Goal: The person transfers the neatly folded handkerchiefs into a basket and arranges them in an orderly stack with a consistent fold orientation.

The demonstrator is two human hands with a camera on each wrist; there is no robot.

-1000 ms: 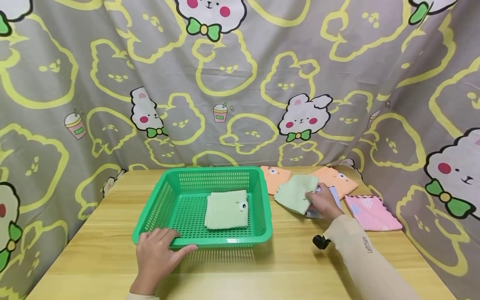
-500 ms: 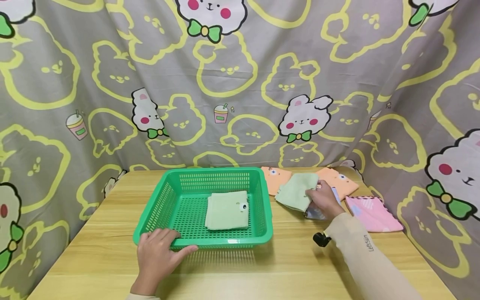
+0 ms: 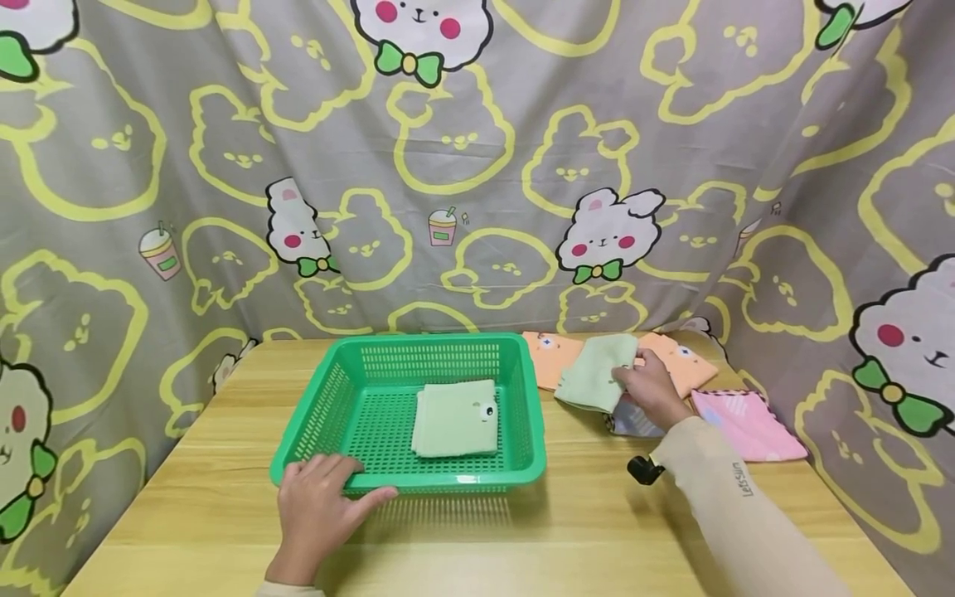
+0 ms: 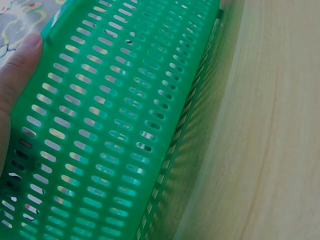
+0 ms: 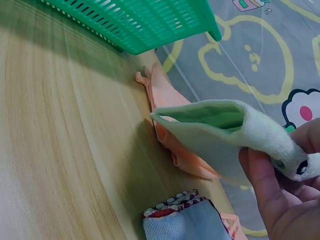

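Observation:
A green plastic basket [image 3: 406, 481] with slotted sides stands on the table, and one folded pale green towel [image 3: 455, 419] lies inside it. My left hand [image 3: 317, 510] grips its front rim at the left corner, fingers over the edge and thumb on the outside. To the right of the basket, my right hand [image 3: 652, 385] pinches another folded pale green towel [image 3: 597, 373] by its right edge. In the right wrist view this green towel [image 5: 210, 130] hangs above the wood, its folds parted on the far side. A bluish-grey cloth [image 3: 634, 419] lies partly hidden beneath.
Two orange cloths [image 3: 548, 358] [image 3: 686, 365] lie at the back right of the wooden table [image 3: 522, 547]. A pink cloth [image 3: 753, 423] with a checked edge lies further right. A patterned grey curtain [image 3: 477, 191] hangs behind and along the sides.
My right hand has raised the green towel slightly, uncovering more of the bluish-grey cloth below. The left hand keeps its place on the basket rim.

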